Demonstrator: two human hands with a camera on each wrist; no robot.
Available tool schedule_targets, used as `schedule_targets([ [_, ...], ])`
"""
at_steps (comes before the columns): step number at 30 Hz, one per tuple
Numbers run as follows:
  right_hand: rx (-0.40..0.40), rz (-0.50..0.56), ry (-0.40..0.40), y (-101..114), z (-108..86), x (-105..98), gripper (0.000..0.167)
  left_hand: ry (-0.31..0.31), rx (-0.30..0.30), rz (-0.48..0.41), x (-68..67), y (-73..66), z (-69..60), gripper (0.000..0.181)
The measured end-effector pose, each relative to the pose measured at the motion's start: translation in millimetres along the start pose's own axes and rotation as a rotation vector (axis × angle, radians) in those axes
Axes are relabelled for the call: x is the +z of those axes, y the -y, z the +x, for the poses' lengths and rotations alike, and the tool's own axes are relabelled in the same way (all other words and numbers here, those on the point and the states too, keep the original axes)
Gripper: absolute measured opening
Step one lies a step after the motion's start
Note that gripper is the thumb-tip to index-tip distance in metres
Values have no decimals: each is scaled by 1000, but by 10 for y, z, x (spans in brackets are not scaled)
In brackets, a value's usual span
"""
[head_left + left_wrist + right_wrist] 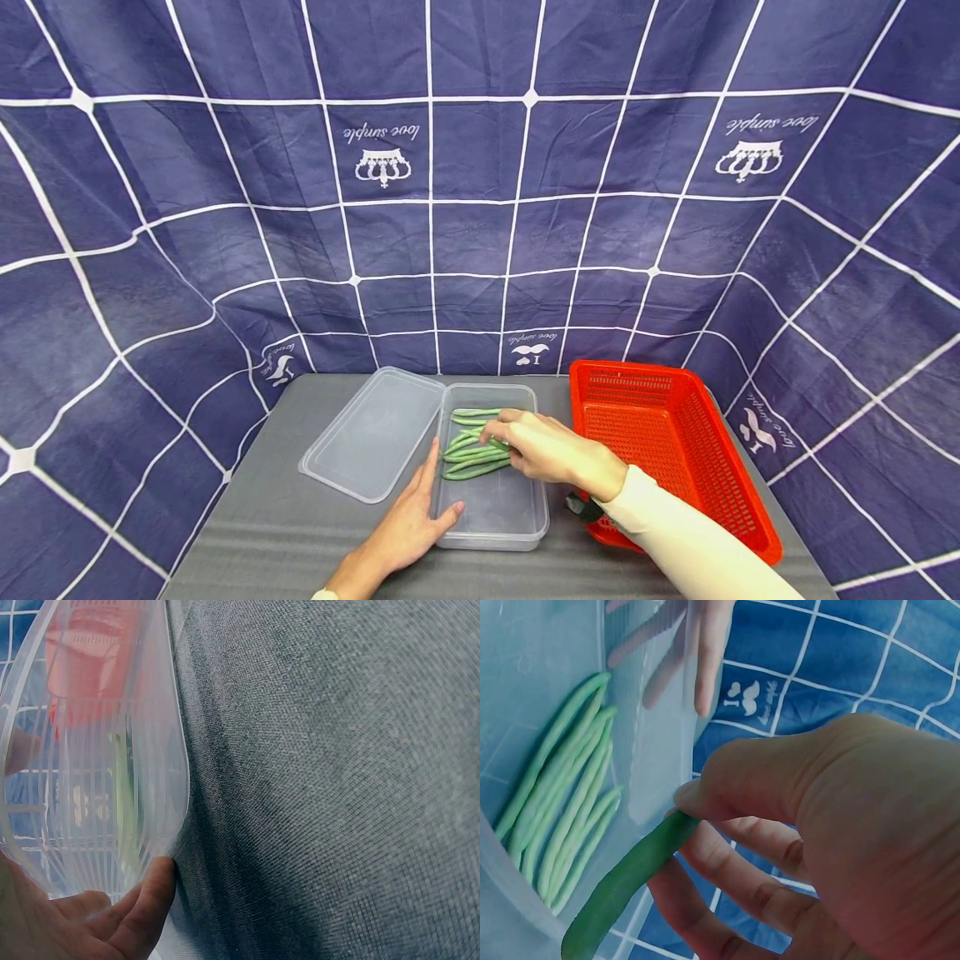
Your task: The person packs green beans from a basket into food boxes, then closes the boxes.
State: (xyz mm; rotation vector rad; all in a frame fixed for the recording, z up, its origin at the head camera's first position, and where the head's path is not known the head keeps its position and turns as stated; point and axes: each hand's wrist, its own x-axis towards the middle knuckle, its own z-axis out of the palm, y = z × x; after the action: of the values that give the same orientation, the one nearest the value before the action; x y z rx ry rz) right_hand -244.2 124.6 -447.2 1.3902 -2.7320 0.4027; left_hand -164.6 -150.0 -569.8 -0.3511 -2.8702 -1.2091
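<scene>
My right hand [536, 446] pinches a green bean [626, 889] between thumb and fingers, over the clear plastic container [491, 508]. Several more green beans [559, 795] lie side by side inside the container, toward its far half in the head view. My left hand [416, 517] rests against the container's left side, its fingers straight along the wall and the thumb over the near rim. In the left wrist view, fingertips [159, 877] touch the outside of the clear wall, and beans show dimly through it.
A translucent flat lid [375, 433] lies on the grey cloth [255, 517] left of the container. To the right stands a red perforated basket [622, 417], partly behind my right forearm. A blue gridded curtain [480, 233] encloses the table at the back and sides.
</scene>
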Motion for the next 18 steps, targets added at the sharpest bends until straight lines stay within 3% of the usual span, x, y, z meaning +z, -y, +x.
schedule_targets([
  [12, -34, -5, 5, 92, 80, 97, 66, 2, -6, -4, 1, -7, -2, 115],
  [18, -51, -17, 28, 107, 110, 132, 63, -6, 3, 5, -2, -3, 5, 115],
])
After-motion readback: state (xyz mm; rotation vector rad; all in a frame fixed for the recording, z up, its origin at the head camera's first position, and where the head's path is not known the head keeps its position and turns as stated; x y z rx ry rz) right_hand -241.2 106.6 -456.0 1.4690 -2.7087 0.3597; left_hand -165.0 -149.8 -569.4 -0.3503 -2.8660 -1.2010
